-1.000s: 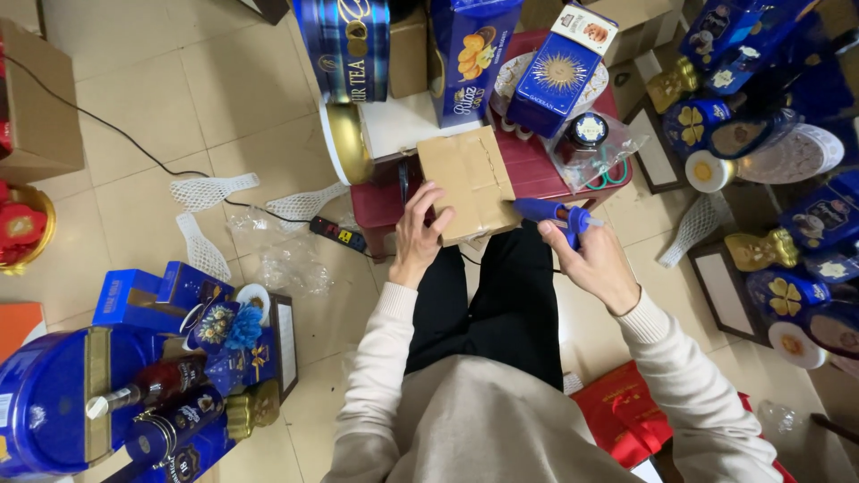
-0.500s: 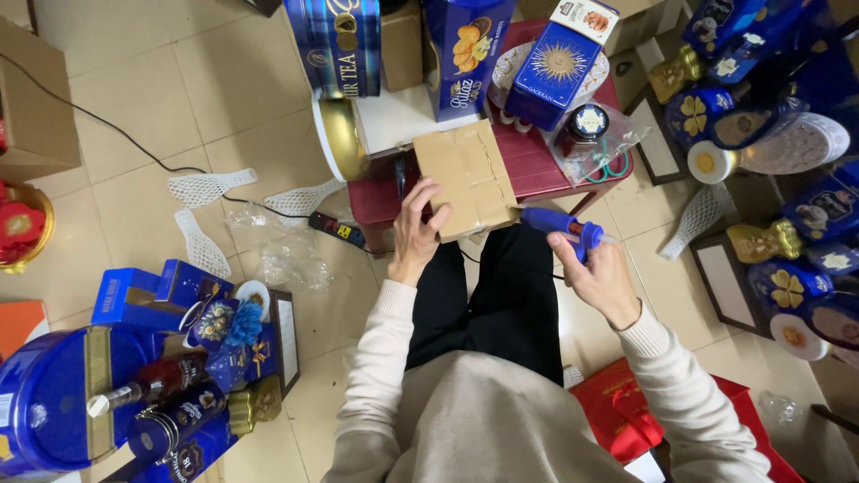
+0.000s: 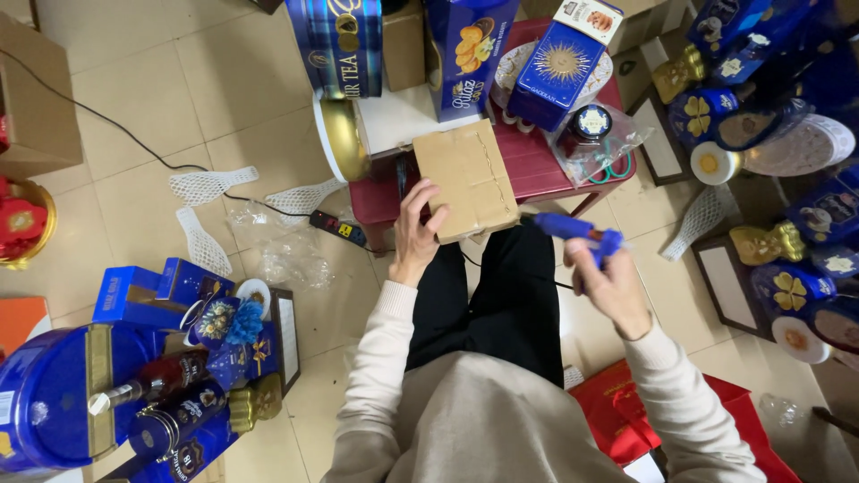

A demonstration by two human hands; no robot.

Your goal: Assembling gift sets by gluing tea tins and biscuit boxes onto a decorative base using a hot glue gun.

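A cardboard sheet (image 3: 467, 181) is being pinned flat on the red stool (image 3: 537, 170) by the left hand (image 3: 416, 234), fingers spread over its near edge. Just right of the sheet, a blue glue gun (image 3: 577, 234) is being gripped in the closed right hand (image 3: 608, 284). The sheet is judged light, stiff and creasable, best held by its edges.

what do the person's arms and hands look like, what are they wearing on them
Both arms are covered by long sleeves of a light beige, cream-coloured knit top, with ribbed cuffs ending at the wrists. The left hand and right hand are bare: no gloves show, and no watch or rings can be made out. The left sleeve and right sleeve look plain, without markings.
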